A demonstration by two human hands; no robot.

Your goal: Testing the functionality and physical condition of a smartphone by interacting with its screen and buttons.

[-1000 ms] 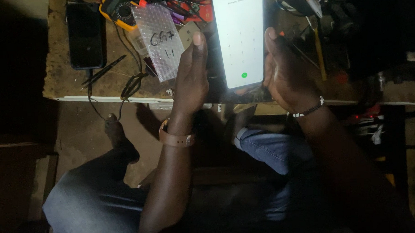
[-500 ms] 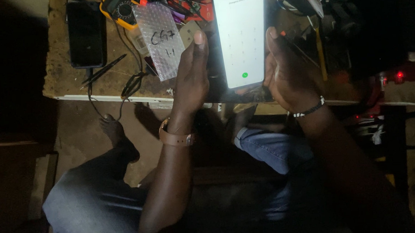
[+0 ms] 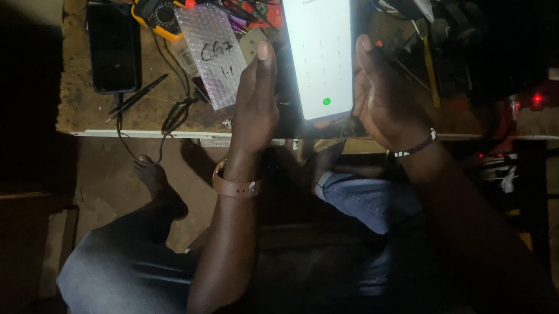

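Head view: lit white-screen smartphone (image 3: 320, 50) held upright over the workbench (image 3: 80, 114) edge, between both hands. Left hand (image 3: 256, 96) presses its left edge, fingers together, thumb up. Right hand (image 3: 382, 91) cups the right edge, thumb along the side. Just left of the left hand lies a bubble-wrap pouch (image 3: 211, 54), clear, rectangular, tilted, black handwriting on it. Far left a dark phone (image 3: 114, 45) lies flat, cable attached. Yellow multimeter (image 3: 157, 12) sits at the top edge.

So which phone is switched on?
The white-screened phone held between the left hand and right hand is lit up bright. The black phone lying on the wooden table is dark.
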